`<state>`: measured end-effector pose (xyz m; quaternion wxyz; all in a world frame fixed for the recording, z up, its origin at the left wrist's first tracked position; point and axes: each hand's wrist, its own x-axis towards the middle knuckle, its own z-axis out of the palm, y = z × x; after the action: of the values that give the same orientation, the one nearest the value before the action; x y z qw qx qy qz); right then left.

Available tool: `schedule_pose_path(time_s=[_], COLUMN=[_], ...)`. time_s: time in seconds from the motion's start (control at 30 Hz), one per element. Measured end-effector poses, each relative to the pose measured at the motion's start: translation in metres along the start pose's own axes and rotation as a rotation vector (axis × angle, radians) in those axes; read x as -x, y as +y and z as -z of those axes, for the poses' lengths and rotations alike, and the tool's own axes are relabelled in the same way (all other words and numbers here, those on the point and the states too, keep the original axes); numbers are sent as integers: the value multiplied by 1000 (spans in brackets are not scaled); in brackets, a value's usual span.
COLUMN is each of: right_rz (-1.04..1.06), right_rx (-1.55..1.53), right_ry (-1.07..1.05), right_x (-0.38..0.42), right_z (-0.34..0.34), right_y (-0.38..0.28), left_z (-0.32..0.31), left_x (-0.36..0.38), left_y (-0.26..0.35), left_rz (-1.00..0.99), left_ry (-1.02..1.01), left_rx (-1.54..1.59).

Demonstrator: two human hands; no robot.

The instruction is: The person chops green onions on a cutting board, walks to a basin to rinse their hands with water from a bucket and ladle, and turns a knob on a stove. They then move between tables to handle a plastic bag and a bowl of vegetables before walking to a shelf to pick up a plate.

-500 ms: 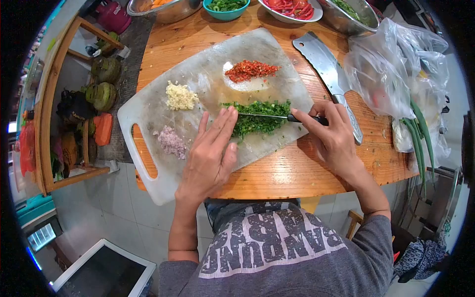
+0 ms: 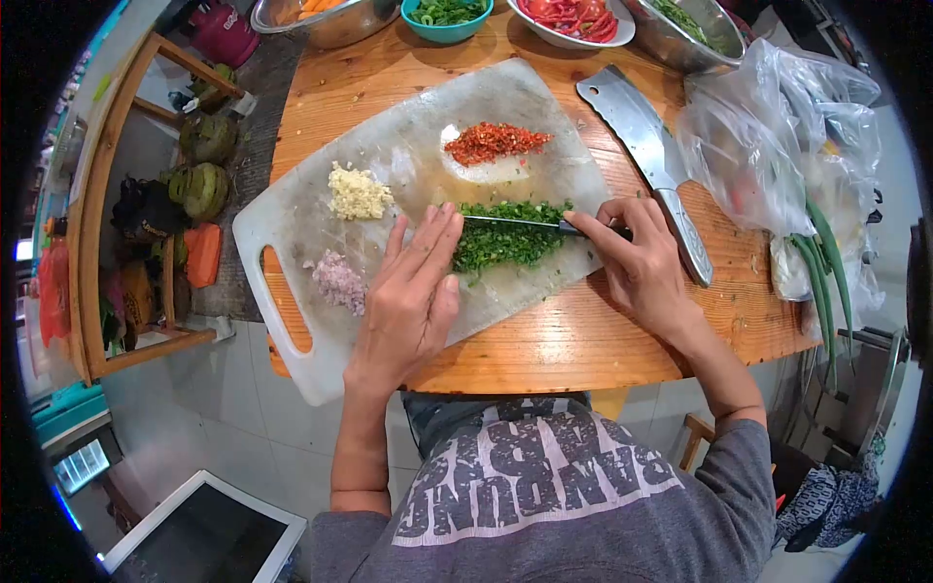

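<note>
My right hand point(image 2: 643, 255) is closed around the black handle of a kitchen knife point(image 2: 515, 222). The thin blade lies across a mound of finely chopped greens point(image 2: 505, 251) on the white cutting board point(image 2: 413, 121). With fingers stretched out flat, my left hand point(image 2: 413, 296) rests at the tip end of the blade. Minced garlic point(image 2: 359, 190) sits beyond the left hand, and chopped shallot point(image 2: 338, 282) lies to its left. Chopped red chili point(image 2: 498, 143) forms a pile toward the board's far side.
Right of the board lies a cleaver point(image 2: 637, 131). Plastic bags point(image 2: 768, 136) and long green onions point(image 2: 824, 272) occupy the table's right edge. Along the back stand a teal bowl point(image 2: 447, 32), a white bowl of red chilies point(image 2: 573, 41) and metal bowls point(image 2: 705, 58).
The knife has shifted slightly away from me over the greens, its tip end most. My right hand has moved a little left, and the left fingers have edged forward with the blade.
</note>
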<state>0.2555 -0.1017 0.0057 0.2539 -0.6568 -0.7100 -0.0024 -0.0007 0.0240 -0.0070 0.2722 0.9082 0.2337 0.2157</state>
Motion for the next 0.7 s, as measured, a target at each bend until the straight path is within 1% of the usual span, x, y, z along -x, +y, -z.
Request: schedule_pose_path(time_s=[0.1,0.2,0.23,0.33,0.37,0.47,0.63,0.7], right_rz=[54,35,-9,11,35,-8,-37,9], right_rx=[36,79,-8,-15,24,11,42,89], right_ry=[-15,-11,-20,-10,8,-6,-31,-6], right_x=[-12,-15,-10,-7,-8,-4,-5,-9], right_z=[22,19,7,7,12,9,11,19], right_y=[-1,4,8,7,5,5,12,13], left_z=[2,0,-1,-1,-1,-1,-6,-4], left_x=[-8,-11,-13,-17,-16,-15,-16,-20], left_y=[2,7,7,3,2,3,5,6], left_rz=[-7,6,9,5,4,29,12,12], left_ry=[-1,-1,0,4,-11,-21,-32,-30], left_rx=[-1,13,-2,-3,8,39,50,32])
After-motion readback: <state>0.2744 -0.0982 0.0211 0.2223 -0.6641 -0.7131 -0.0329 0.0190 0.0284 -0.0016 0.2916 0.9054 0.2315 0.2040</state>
